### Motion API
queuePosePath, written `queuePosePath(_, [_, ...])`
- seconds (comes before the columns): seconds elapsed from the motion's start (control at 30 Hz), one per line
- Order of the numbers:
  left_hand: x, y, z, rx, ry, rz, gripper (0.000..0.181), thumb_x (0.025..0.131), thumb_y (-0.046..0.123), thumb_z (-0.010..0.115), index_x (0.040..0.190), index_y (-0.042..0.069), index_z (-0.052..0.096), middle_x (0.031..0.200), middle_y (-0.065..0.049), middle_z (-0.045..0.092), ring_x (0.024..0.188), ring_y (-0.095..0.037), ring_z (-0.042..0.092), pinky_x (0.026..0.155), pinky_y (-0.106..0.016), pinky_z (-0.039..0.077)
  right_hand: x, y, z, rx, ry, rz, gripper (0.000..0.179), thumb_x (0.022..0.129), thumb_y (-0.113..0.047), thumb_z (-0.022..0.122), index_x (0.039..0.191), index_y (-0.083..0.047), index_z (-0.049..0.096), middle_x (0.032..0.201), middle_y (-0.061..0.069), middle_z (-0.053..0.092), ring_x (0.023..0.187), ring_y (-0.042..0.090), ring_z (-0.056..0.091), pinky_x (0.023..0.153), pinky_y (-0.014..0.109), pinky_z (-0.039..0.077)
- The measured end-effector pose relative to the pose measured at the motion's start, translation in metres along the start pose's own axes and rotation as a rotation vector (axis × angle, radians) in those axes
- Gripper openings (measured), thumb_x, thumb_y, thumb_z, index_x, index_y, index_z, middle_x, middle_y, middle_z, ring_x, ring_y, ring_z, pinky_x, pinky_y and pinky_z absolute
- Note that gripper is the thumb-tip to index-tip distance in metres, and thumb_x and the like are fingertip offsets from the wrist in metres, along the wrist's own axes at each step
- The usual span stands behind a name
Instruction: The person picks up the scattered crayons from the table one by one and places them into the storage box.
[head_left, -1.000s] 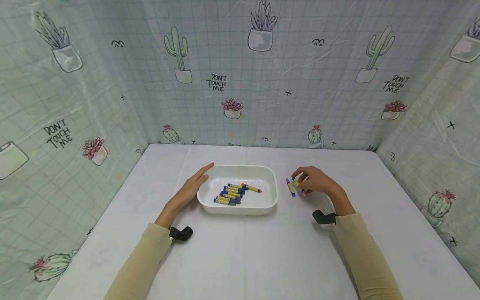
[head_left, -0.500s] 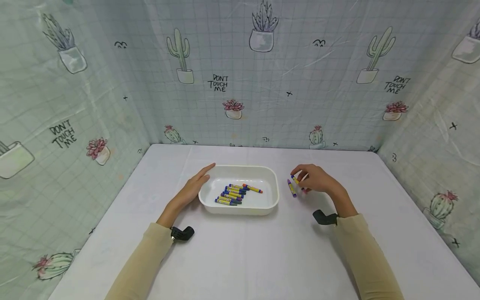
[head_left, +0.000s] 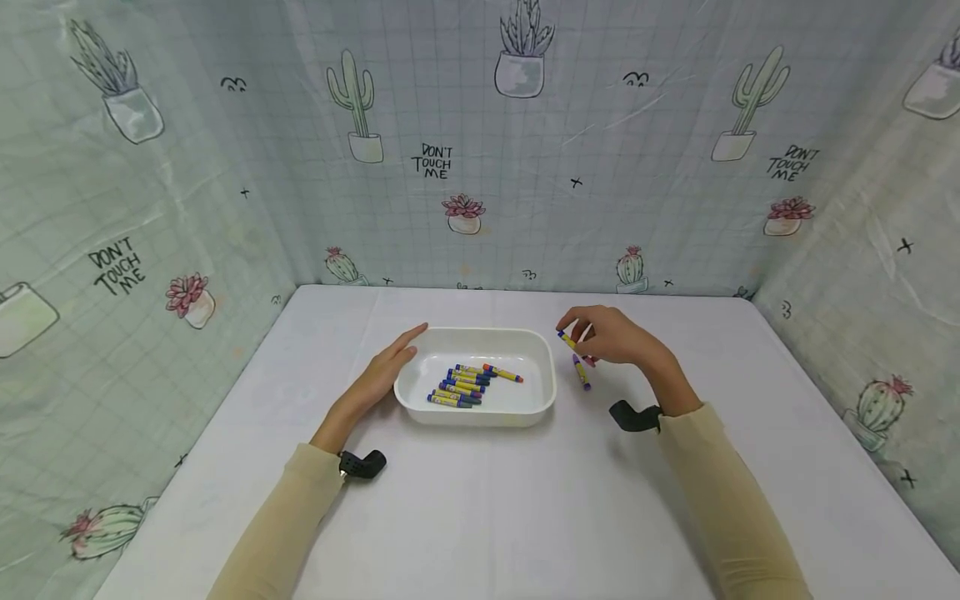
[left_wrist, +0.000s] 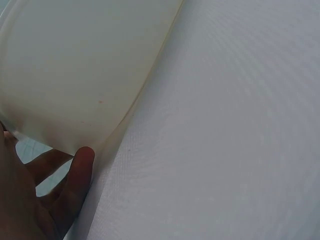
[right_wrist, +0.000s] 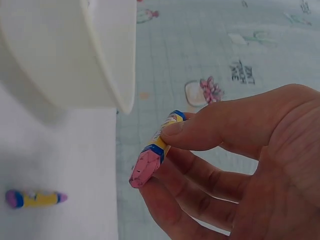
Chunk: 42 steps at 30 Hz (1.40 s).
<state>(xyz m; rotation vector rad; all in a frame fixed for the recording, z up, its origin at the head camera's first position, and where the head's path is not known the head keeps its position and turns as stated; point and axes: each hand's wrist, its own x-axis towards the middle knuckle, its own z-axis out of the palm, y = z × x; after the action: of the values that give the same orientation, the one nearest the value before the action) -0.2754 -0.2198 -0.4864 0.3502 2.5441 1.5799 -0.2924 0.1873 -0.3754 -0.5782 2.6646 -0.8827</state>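
My right hand point(head_left: 611, 333) pinches a pink crayon point(right_wrist: 148, 162) with a yellow and blue wrapper between thumb and fingers, above the table by the tray's right end. A purple crayon point(head_left: 582, 372) lies on the table just below that hand; the right wrist view shows it at lower left. My left hand point(head_left: 384, 377) rests against the left end of a white tray point(head_left: 517, 412), its fingers stretched along the side. In the left wrist view, the thumb point(left_wrist: 82, 167) touches the tray's outer wall. Inside the tray lie several crayons point(head_left: 463, 389), mostly side by side, left of centre.
An orange crayon point(head_left: 504, 373) lies slanted in the tray, right of the others. White cloth covers the table point(head_left: 480, 508), with a cactus-printed sheet point(head_left: 577, 225) hanging behind and at both sides. Each wrist wears a black camera mount point(head_left: 633, 416).
My right hand has lifted the pink crayon off the table and carried it left and back, closer to the tray. The left hand and tray have stayed in place.
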Motion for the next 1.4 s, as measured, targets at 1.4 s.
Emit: queuePosePath(1.4, [0.000, 0.003, -0.001, -0.002, -0.004, -0.010, 0.049, 0.113, 0.038, 0.034, 0.162, 0.042, 0.029, 0.173, 0.001, 0.025, 0.161, -0.032, 0.022, 0.129, -0.062, 0.015, 0.088, -0.074, 0.055, -0.403, -0.361, -0.056, 0.041, 0.091, 0.007, 0.064, 0.125, -0.014, 0.071, 0.107, 0.008, 0.072, 0.083, 0.019, 0.066, 0.064, 0.026, 0.054])
